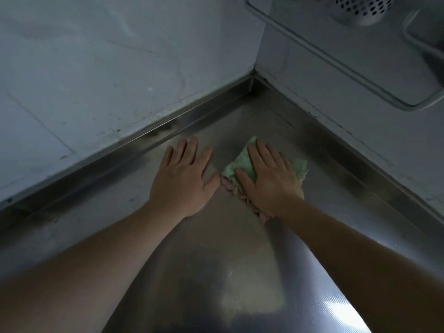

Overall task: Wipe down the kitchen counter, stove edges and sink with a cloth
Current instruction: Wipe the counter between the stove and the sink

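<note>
A stainless steel counter (240,248) runs into a corner between two pale walls. My right hand (271,181) lies flat on a folded green and pink cloth (240,164), pressing it onto the counter near the corner. The cloth sticks out past the fingers on the left and right, and a pink edge shows below the palm. My left hand (185,179) rests flat on the bare steel just left of the cloth, fingers spread, holding nothing. Its thumb nearly touches the cloth's left edge.
A raised steel lip (134,143) borders the counter along the left wall, and another runs along the right wall (360,150). On the right wall hang a metal rail (336,63) and a perforated metal holder (360,10). Stains dot the left wall's base.
</note>
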